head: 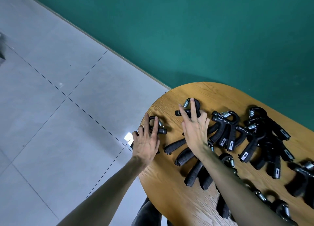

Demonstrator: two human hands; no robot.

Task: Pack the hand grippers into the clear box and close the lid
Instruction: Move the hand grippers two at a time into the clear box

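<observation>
Left hand [146, 144] spreads straight fingers on the table-edge black spring-loaded hand gripper [155, 126]; right hand [195, 132], fingers splayed, covers another black gripper [193, 106], handles trailing toward the person; no clear box visible.

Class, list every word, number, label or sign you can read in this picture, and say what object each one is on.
No text can be read.
Small pale labels on the handle ends of the black spring hand grippers, for instance one at and one at: too small and blurred to read.
Faint scale marks on the black adjustment bar near a metal spring: too small to read.
Round wooden table, green wall, grey tiled floor: no writing visible.
</observation>
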